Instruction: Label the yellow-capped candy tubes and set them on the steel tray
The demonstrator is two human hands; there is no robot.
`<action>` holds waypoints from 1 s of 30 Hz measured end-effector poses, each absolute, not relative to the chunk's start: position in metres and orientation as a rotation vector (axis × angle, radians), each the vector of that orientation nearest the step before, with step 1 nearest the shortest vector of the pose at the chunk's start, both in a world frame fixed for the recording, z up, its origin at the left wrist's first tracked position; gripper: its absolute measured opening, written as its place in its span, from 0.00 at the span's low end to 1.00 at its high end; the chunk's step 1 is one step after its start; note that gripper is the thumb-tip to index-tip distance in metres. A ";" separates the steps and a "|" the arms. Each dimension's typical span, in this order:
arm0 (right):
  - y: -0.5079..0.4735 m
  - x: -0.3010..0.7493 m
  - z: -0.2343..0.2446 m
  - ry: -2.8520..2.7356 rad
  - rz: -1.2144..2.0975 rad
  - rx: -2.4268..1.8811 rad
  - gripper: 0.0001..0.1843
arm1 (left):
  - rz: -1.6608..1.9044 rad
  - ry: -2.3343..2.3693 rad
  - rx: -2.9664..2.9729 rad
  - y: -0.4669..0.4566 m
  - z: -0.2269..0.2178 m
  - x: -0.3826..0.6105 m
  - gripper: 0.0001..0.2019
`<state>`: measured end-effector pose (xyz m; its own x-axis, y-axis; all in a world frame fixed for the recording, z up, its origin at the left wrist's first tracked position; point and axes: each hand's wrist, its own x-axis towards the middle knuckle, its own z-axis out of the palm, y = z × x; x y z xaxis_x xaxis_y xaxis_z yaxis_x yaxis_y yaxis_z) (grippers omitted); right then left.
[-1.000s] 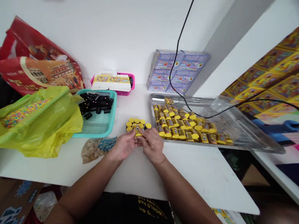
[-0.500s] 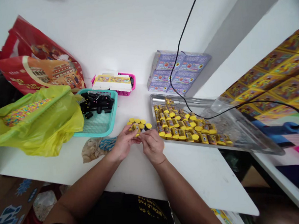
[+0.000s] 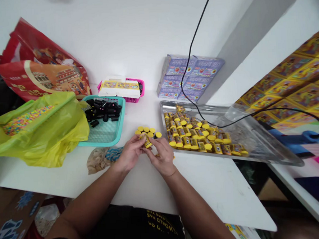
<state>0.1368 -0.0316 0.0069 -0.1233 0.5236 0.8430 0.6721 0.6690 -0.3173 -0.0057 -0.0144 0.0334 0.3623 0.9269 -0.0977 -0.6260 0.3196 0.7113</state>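
Observation:
Just in front of me, my left hand (image 3: 131,152) pinches a small yellow-labelled cylinder (image 3: 147,142). The thumb and fingers of my right hand (image 3: 163,157) close on the same cylinder from the right. Its lower part is partly hidden by my fingers. Right behind my hands stands a small cluster of yellow-capped cylinders (image 3: 146,129), and one at its right shows a dark side (image 3: 157,135). A metal tray (image 3: 259,155) on the right bears many similar yellow cylinders (image 3: 187,132), lying in rows.
A turquoise basket (image 3: 103,137) holds black cylinders (image 3: 106,110). Beside it are a yellow bag (image 3: 42,141) of coloured beads, a red bag (image 3: 59,75) and a crumpled cloth (image 3: 97,160). Purple boxes (image 3: 190,76) stand against the wall. A black cable (image 3: 191,45) hangs over the tray.
My right hand's fingers have shifted up and spread along the cylinder's side, where they were pinched at its lower edge. The cylinder has tilted. The things around have not moved.

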 end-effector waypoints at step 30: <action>-0.030 0.141 0.011 -1.734 0.076 -0.967 0.19 | 1.170 0.689 0.696 -0.011 0.032 -0.009 0.15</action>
<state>0.1408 -0.0299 0.0109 -0.0717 0.6314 0.7721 0.5616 0.6653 -0.4919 -0.0088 -0.0110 0.0315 0.2439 0.9627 -0.1174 -0.5693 0.2401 0.7863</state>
